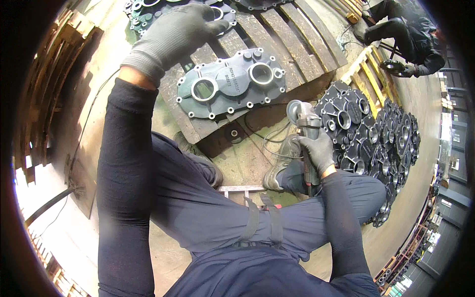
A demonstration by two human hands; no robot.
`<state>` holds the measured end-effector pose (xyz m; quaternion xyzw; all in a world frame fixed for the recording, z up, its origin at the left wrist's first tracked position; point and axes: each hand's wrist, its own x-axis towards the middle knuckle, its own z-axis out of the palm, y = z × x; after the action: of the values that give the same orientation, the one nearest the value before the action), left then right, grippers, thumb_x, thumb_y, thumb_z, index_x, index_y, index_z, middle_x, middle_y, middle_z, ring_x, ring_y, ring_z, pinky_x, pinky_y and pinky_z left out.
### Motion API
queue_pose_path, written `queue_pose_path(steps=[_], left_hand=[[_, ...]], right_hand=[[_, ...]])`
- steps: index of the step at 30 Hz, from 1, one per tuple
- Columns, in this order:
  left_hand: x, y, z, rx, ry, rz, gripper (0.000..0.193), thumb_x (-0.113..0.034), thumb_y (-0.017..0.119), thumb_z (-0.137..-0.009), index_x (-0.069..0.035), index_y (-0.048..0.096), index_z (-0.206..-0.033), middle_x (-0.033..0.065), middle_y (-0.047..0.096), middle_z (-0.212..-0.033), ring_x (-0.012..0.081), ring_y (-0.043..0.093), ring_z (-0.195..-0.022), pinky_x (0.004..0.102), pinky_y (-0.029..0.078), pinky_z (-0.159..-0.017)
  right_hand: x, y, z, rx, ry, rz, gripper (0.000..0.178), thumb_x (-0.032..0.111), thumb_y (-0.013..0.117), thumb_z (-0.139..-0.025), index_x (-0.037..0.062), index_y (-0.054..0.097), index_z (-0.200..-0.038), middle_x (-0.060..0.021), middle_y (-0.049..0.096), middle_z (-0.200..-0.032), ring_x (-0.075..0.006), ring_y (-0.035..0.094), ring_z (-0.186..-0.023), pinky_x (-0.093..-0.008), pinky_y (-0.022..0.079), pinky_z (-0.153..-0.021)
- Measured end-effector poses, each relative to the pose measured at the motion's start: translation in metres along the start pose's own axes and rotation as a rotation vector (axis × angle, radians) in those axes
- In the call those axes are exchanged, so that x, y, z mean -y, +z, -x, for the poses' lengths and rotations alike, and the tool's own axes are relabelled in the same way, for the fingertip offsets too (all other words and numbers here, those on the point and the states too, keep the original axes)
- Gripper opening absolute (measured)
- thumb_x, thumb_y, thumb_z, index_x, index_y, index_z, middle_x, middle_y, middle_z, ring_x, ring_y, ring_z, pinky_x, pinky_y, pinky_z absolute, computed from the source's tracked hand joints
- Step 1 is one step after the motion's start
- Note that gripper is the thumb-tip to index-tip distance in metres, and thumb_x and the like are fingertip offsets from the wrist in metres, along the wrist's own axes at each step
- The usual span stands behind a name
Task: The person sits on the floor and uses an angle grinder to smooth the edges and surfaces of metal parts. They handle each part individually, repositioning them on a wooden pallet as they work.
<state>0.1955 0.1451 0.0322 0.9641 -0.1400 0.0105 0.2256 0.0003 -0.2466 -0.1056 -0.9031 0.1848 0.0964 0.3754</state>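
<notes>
The person crouched at a wooden pallet [297, 44] on the workshop floor [247, 158], knees spread, so both arms could get at the work low down. The gloved left hand [173, 32] reached far and to the left, its fingers [210, 20] spread wide and laid flat on a dark green metal cover [148, 12] at the far edge of the pallet, touching it rather than closing round it, as if to steady or shift it. Nearer, in the middle of the pallet, lay a second green cover [230, 84], flat with its two round openings facing up, a position that left its upper face open to the tool.

The gloved right hand [316, 151] was wrapped tight round the body of an angle grinder [304, 123], fingers closed on the handle, the head pointing up and away from the legs; held off to the right, it was kept well apart from the covers. Its cord [272, 143] looped on the floor just beside the near boot [277, 171].

To the right, a heap of dark cast covers [376, 133] leaned in overlapping rows, near enough to be picked from. At the far right another person [405, 34] in dark clothes bent over a second pallet [366, 64]
</notes>
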Motion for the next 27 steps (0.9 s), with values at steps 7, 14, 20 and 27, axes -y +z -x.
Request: queue_pose_path(steps=[7,14,20,27], left_hand=[[-0.004,0.01,-0.004,-0.037,0.082,-0.068,0.049,-0.049,0.065,-0.101,-0.005,0.071,-0.123,0.0175,0.075,-0.101,0.0273,0.074,-0.084,0.0395,0.057,-0.078],[-0.008,0.013,-0.003,0.08,0.027,-0.039,0.043,-0.044,0.063,-0.103,-0.005,0.07,-0.12,0.0159,0.074,-0.091,0.0238,0.072,-0.078,0.0382,0.056,-0.075],[-0.004,0.023,-0.004,0.093,0.094,-0.085,0.045,-0.04,0.061,-0.105,-0.002,0.065,-0.128,0.0123,0.077,-0.093,0.0199,0.078,-0.086,0.0332,0.057,-0.08],[-0.022,0.015,0.0,0.161,0.018,-0.07,0.043,-0.036,0.06,-0.105,-0.001,0.065,-0.128,0.015,0.076,-0.097,0.02,0.077,-0.085,0.0335,0.057,-0.078]], right_hand=[[0.001,0.009,-0.013,0.091,0.031,0.145,0.061,0.038,0.083,-0.073,-0.0051,0.067,-0.113,-0.0269,0.074,-0.105,-0.04,0.072,-0.1,-0.0444,0.055,-0.092],[-0.005,0.023,-0.02,0.045,0.023,0.178,0.059,0.034,0.082,-0.071,-0.0021,0.069,-0.116,-0.0226,0.076,-0.104,-0.0347,0.074,-0.096,-0.041,0.056,-0.089],[0.001,0.013,-0.034,-0.002,0.051,0.234,0.061,0.035,0.081,-0.074,-0.0023,0.066,-0.119,-0.0257,0.074,-0.108,-0.0394,0.072,-0.101,-0.0441,0.055,-0.091],[0.005,0.009,-0.07,-0.058,0.028,0.286,0.065,0.035,0.083,-0.074,-0.0031,0.064,-0.123,-0.0267,0.073,-0.11,-0.0402,0.072,-0.102,-0.0441,0.055,-0.094]])
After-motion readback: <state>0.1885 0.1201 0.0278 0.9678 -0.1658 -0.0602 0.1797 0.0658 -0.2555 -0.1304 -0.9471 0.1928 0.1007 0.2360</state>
